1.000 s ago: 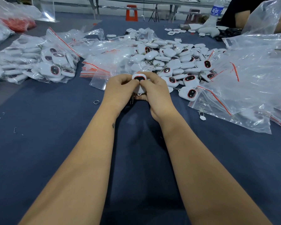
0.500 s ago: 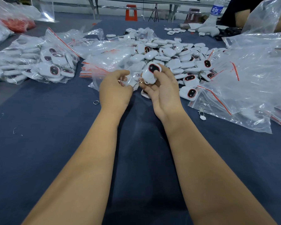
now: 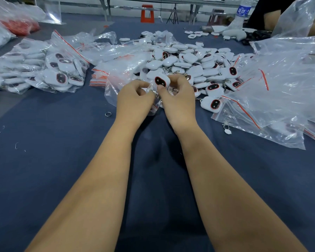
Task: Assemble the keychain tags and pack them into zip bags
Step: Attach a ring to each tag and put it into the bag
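Over the blue surface (image 3: 62, 160), both hands met at one white tag (image 3: 161, 82). Right hand (image 3: 178, 99) pinched it; left hand (image 3: 135, 100) pinched its ring (image 3: 154, 93), probably to join them.

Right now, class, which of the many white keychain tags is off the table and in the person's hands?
The tag pinched by the right hand, dark face toward the camera; the left hand holds its ring. The rest lie piled or bagged.

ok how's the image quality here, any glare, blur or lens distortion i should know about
Head view: wide-angle bend shows at the edges, where both forearms splay outward. Soft overhead light puts a faint shadow on the blue table cloth between the arms. White glare streaks the clear zip bags at right. The left hand, right hand and held white tag are fairly sharp; the far background is softer.
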